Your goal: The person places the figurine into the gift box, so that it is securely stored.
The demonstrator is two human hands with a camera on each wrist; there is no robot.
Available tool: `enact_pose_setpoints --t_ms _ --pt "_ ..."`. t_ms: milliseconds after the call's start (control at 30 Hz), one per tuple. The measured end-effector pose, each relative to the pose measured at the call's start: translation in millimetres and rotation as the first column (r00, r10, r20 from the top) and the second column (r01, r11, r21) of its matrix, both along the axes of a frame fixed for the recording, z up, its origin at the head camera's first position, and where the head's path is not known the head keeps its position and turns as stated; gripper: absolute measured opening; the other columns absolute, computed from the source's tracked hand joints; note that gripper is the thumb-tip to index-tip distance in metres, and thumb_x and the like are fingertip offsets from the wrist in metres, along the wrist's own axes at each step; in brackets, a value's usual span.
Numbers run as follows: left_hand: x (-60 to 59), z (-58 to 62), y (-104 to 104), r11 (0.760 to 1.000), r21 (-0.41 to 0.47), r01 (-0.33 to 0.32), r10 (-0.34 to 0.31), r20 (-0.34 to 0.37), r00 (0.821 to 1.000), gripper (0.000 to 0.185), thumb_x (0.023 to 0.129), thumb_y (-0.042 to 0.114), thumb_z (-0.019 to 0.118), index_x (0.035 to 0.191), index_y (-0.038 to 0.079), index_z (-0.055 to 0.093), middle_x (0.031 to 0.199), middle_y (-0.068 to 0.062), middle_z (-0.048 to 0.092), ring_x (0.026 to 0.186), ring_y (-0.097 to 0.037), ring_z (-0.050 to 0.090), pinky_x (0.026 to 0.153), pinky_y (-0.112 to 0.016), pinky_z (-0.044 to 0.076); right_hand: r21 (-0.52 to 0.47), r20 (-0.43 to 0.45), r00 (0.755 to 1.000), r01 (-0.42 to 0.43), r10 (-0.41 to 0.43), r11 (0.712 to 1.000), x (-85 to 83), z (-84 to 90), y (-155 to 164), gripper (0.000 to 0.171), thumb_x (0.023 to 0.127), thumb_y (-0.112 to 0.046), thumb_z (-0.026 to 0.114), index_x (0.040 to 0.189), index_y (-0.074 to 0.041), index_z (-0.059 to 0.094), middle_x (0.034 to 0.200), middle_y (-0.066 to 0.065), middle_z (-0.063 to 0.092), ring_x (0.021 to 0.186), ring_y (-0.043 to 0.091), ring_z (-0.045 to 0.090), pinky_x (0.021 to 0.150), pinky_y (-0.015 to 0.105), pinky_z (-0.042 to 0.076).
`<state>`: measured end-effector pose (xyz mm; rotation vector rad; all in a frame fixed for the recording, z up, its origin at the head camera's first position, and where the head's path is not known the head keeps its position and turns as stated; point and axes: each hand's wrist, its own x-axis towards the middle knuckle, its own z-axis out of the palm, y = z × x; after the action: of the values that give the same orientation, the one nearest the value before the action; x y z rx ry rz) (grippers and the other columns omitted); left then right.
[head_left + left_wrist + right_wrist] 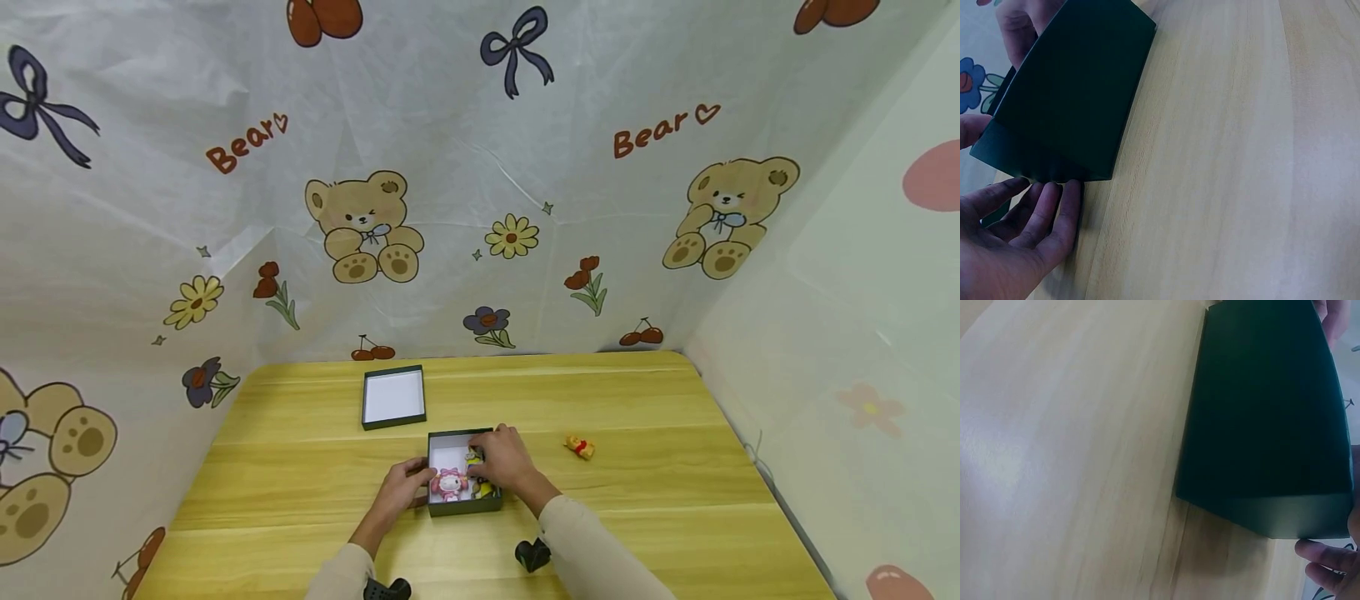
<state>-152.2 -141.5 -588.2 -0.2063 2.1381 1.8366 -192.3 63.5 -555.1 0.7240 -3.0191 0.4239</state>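
i see the dark green box (463, 506) sitting open on the wooden table (660, 500), near the front edge and a little left of centre, with its matching lid (393, 397) lying upside down at about 11 o'clock from it, well apart, which leaves the box mouth free to reach into. my left hand (405, 489) lies against the box's left wall; in the left wrist view its fingers (1047, 212) are straight and pressed flat to the foot of the dark wall, gripping nothing, and i judge it is there to stop the light box from sliding. my right hand (504, 458) comes over the box's right half from about 4 o'clock, fingers bent down into it over a yellow figure (481, 488); whether they actually pinch that figure i cannot tell, since the hand covers it and the right wrist view shows only the outer wall. a pink and white bunny figure (449, 483) stands in the left part of the box, just beside the yellow one. a small yellow bear figure (581, 447) lies on the table at about 2 o'clock from the box, apart from it.
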Motion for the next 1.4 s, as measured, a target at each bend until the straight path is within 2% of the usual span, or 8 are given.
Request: enact_pose_setpoints --t_ms 400,667,933,1067,1167,1300,1400 --pt "1.0 3.2 -0.8 1.000 0.004 0.009 -0.009 -0.005 1.000 0.057 0.096 0.020 0.057 0.135 -0.018 0.039 0.126 -0.029 0.053 0.111 -0.033 0.057 0.086 -0.043 0.055 0.020 -0.007 1.000 0.008 -0.008 1.000 1.7 -2.1 0.1 0.040 0.078 -0.044 0.077 0.106 -0.016 0.076 0.100 -0.005 0.072 0.085 0.022 0.057 0.083 0.040 0.046" --pt "-0.1 1.9 -1.1 1.000 -0.002 0.015 -0.015 -0.008 1.000 0.056 0.097 0.018 0.055 0.136 -0.019 0.037 0.127 -0.031 0.052 0.113 -0.036 0.055 0.087 -0.044 0.054 0.073 -0.044 0.998 -0.032 0.035 0.997 2.0 -1.7 0.8 0.033 0.080 -0.042 0.075 0.103 -0.017 0.077 0.107 -0.006 0.071 0.091 0.022 0.057 0.083 0.038 0.048" --pt "1.7 2.7 -1.0 1.000 -0.003 0.012 -0.012 -0.010 1.000 0.057 0.097 0.020 0.056 0.135 -0.018 0.039 0.127 -0.030 0.052 0.112 -0.035 0.056 0.087 -0.044 0.054 0.017 -0.027 0.999 -0.033 0.034 0.999 1.3 -2.8 1.8 0.035 0.078 -0.040 0.078 0.103 -0.015 0.076 0.102 -0.003 0.072 0.085 0.020 0.056 0.080 0.037 0.047" --pt "2.2 3.5 -0.6 1.000 -0.008 0.010 -0.010 -0.015 1.000 0.057 0.096 0.020 0.057 0.135 -0.018 0.039 0.127 -0.030 0.053 0.113 -0.036 0.056 0.087 -0.044 0.054 -0.017 0.021 1.000 -0.013 0.013 1.000 0.0 -1.7 2.1 0.036 0.077 -0.040 0.079 0.102 -0.015 0.077 0.098 -0.004 0.072 0.082 0.019 0.054 0.079 0.038 0.046" --pt "2.3 4.8 -0.2 1.000 -0.013 0.012 -0.012 -0.015 1.000 0.058 0.096 0.020 0.057 0.135 -0.018 0.039 0.127 -0.031 0.052 0.113 -0.036 0.056 0.087 -0.044 0.054 -0.005 0.041 0.999 -0.010 0.010 1.000 -1.9 -0.4 2.5 0.036 0.077 -0.043 0.078 0.101 -0.016 0.077 0.095 -0.005 0.072 0.081 0.018 0.054 0.079 0.037 0.046" --pt "2.3 6.0 -0.2 1.000 -0.026 0.015 -0.016 -0.010 1.000 0.058 0.096 0.021 0.057 0.136 -0.017 0.039 0.127 -0.030 0.053 0.112 -0.036 0.057 0.087 -0.043 0.054 -0.002 0.036 0.999 -0.033 0.033 0.999 -3.1 6.0 4.5 0.034 0.079 -0.042 0.077 0.099 -0.016 0.077 0.090 -0.005 0.072 0.080 0.019 0.058 0.081 0.039 0.048" --pt "2.0 5.3 -0.4 1.000 -0.022 0.017 -0.017 -0.009 1.000 0.057 0.096 0.021 0.057 0.135 -0.017 0.040 0.126 -0.029 0.054 0.111 -0.035 0.057 0.087 -0.043 0.054 -0.058 0.064 0.997 -0.041 0.045 0.997 -3.6 13.6 8.4 0.031 0.080 -0.039 0.077 0.099 -0.014 0.077 0.092 -0.002 0.073 0.085 0.022 0.061 0.084 0.042 0.049"
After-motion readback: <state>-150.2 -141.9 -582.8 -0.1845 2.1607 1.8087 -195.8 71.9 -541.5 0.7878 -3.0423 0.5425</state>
